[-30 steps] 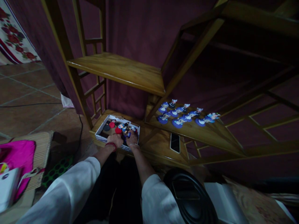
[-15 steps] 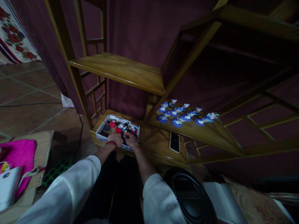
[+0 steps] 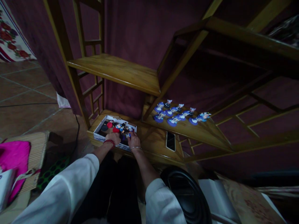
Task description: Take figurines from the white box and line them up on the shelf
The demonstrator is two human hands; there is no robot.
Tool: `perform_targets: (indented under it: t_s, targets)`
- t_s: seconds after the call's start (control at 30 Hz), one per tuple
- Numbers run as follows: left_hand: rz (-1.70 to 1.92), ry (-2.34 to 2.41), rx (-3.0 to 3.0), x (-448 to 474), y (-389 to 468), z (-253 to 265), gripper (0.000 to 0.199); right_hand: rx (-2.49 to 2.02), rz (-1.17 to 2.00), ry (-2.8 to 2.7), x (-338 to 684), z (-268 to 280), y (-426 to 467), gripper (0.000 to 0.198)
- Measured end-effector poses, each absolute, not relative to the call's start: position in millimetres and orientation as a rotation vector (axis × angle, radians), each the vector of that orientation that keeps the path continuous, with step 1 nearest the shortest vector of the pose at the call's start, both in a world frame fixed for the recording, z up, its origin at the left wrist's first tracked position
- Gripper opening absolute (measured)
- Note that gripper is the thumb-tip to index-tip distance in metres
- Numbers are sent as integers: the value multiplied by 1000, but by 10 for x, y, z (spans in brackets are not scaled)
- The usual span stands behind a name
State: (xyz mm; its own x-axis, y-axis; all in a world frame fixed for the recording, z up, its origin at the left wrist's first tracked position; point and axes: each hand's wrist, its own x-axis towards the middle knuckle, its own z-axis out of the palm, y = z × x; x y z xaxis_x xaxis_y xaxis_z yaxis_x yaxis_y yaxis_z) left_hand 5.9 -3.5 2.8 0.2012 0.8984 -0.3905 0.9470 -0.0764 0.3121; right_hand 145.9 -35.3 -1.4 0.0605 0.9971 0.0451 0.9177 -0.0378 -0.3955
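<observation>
A shallow white cardboard box point(image 3: 100, 137) sits on the low wooden shelf, with several small figurines point(image 3: 120, 127) lying inside, some on red or dark round bases. My left hand point(image 3: 113, 137), with a red bead bracelet at its wrist, is at the front side of the box. Its fingers are curled, and what they hold, if anything, is hidden. At the right end of the box, my right hand point(image 3: 134, 142) pinches a small blue-and-white figurine point(image 3: 128, 135). A thin bangle circles that wrist.
Several purple-based figurines point(image 3: 173, 120) stand in rows on a raised wooden shelf point(image 3: 205, 133) to the right. A phone point(image 3: 170, 141) lies below them. Shelf posts and an upper board point(image 3: 116, 71) frame the box. A round black object point(image 3: 187, 194) stands near my right arm.
My right hand has shifted right toward the box's end, with the small figurine now showing at its fingertips. My left hand stays nearly in place. The view has turned slightly right.
</observation>
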Motion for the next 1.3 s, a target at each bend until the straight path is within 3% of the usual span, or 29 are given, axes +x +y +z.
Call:
perform_targets:
  t_s: [1.3]
  targets:
    - [-292,1513,2253,364,141,-77,34,-2120,295,-1937,1434,-4,-341,21]
